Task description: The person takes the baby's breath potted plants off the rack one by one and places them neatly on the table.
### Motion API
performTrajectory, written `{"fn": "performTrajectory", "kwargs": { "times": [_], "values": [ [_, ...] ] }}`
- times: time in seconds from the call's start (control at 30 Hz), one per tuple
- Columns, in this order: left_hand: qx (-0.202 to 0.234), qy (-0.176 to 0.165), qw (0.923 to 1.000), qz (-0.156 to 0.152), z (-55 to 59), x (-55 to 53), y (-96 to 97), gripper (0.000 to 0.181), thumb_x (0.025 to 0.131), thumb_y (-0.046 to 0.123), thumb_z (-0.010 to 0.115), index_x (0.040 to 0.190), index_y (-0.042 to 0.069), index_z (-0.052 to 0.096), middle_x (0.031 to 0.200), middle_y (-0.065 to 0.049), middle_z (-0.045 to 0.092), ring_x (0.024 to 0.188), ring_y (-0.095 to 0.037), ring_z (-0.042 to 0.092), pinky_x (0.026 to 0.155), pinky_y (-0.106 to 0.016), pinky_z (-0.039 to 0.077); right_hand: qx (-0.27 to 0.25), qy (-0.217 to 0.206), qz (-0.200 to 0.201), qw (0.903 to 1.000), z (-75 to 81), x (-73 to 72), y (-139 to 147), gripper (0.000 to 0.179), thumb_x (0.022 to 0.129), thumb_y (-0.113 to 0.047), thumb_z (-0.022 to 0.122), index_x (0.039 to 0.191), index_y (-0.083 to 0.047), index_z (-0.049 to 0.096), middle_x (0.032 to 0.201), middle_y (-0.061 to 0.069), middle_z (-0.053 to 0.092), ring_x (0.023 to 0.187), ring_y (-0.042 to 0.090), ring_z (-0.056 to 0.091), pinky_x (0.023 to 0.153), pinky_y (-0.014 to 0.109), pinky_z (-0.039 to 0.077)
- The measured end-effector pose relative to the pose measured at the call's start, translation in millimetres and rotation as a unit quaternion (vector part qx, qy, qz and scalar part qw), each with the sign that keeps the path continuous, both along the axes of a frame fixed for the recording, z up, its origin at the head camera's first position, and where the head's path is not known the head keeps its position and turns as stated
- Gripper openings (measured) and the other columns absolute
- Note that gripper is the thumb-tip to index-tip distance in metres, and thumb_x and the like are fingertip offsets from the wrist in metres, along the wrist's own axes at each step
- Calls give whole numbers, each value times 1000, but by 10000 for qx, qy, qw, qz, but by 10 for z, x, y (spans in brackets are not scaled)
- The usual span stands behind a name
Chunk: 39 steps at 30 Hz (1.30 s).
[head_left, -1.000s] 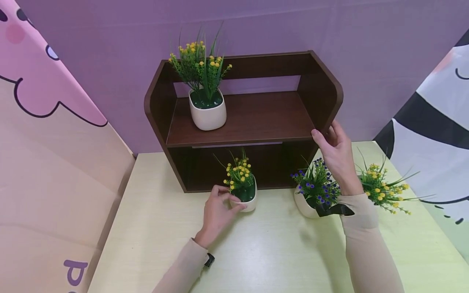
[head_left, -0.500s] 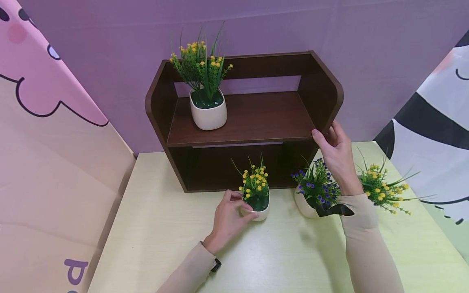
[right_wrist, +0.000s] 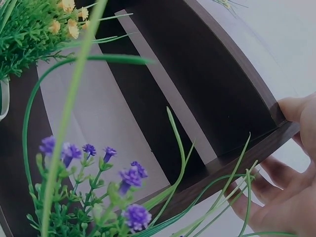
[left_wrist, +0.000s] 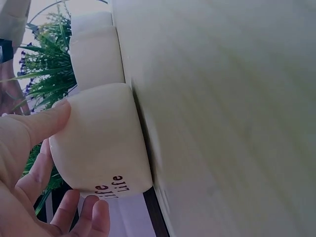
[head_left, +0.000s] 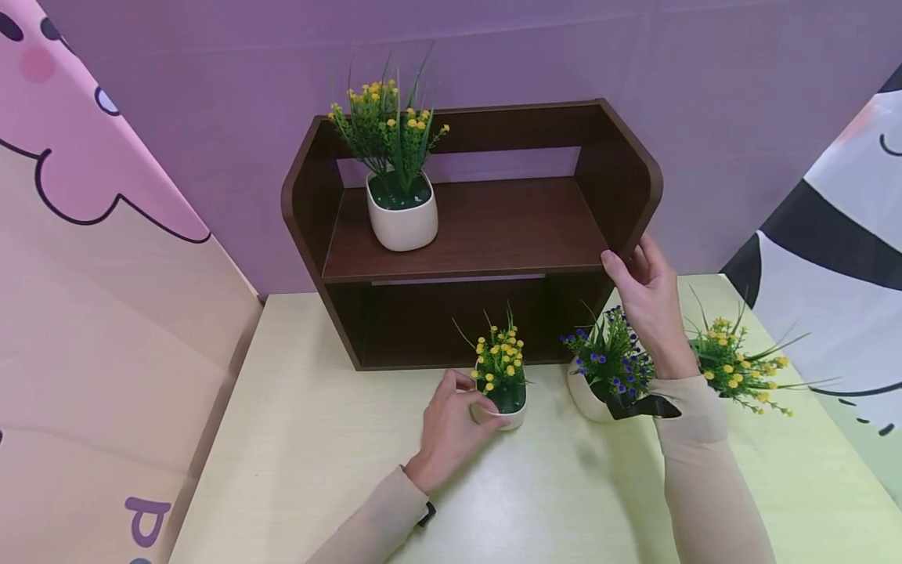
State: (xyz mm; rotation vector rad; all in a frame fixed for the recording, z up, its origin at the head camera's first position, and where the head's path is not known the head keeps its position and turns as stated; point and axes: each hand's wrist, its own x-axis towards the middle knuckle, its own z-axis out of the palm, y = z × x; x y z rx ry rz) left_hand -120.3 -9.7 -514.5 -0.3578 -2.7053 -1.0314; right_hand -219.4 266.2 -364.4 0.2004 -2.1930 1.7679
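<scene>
My left hand [head_left: 454,431] grips the white pot of a small yellow-flowered potted plant [head_left: 503,376] by its left side, in front of the shelf. In the left wrist view the thumb lies on the rim of this pot [left_wrist: 101,138], which has dark lettering, and the fingers curl around its other side. My right hand [head_left: 651,301] holds the right side panel of a dark brown two-tier shelf [head_left: 493,227], thumb at the front edge and fingers behind. In the right wrist view the hand [right_wrist: 291,192] is at that panel's edge.
On the upper tier, at the left, stands another yellow-flowered potted plant [head_left: 402,211]. A purple-flowered potted plant [head_left: 609,364] stands on the pale table [head_left: 535,501], left of my right forearm. Another yellow-flowered plant [head_left: 736,360] is partly hidden behind that arm.
My left hand has moved the yellow-flowered potted plant to the right and toward me, out from the shelf's lower front edge. The right hand stays on the shelf.
</scene>
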Motion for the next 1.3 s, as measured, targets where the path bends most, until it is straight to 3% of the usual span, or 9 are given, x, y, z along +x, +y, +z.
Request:
{"fn": "performTrajectory", "kwargs": {
  "times": [0.3, 0.6, 0.73, 0.9, 1.07, 1.3],
  "values": [
    [-96, -23, 9999, -114, 2, -7, 67, 21, 71, 47, 87, 76, 29, 78, 102, 5, 51, 95, -11, 50, 72, -24, 44, -162, -20, 29, 9999, 9, 21, -20, 56, 98, -24, 62, 149, -30, 43, 155, 2, 45, 140, 19, 46, 112, 23, 39],
    [-63, -73, 9998, -152, -2, -27, 88, 21, 71, 45, 87, 76, 28, 77, 104, 5, 52, 97, -11, 51, 78, -26, 46, 137, -35, -83, 9999, 4, 23, -15, 55, 99, -26, 60, 150, -32, 40, 155, 1, 44, 140, 20, 46, 117, 37, 35],
    [0, -160, 9998, -152, 8, -29, 76, 23, 71, 45, 87, 79, 27, 75, 105, 5, 53, 99, -12, 52, 78, -27, 46, 70, -65, -61, 9999, -1, 16, -12, 55, 99, -26, 60, 150, -32, 41, 155, 1, 44, 140, 19, 46, 117, 35, 35],
    [79, -346, 9989, -290, 23, -11, 16, 28, 72, 40, 87, 93, 26, 74, 110, 5, 55, 102, -12, 56, 82, -28, 48, -82, -47, -23, 10000, -14, 10, -9, 55, 98, -24, 61, 150, -31, 42, 155, 2, 45, 139, 18, 47, 114, 27, 37],
    [171, -434, 9981, -395, 40, 23, -79, 24, 79, 33, 80, 101, 27, 71, 113, 7, 59, 104, -12, 60, 84, -32, 50, -231, 25, 23, 9997, -23, 5, -15, 55, 98, -22, 62, 149, -28, 44, 154, 4, 46, 136, 15, 49, 107, 15, 41],
    [483, -328, 9975, -408, 125, 34, -198, 13, 92, 26, 66, 105, 24, 71, 114, 8, 64, 104, -14, 63, 86, -37, 50, -127, 41, 12, 9999, -13, 14, -19, 55, 98, -23, 61, 150, -29, 42, 154, 3, 46, 137, 16, 48, 110, 19, 40]
  ]
}}
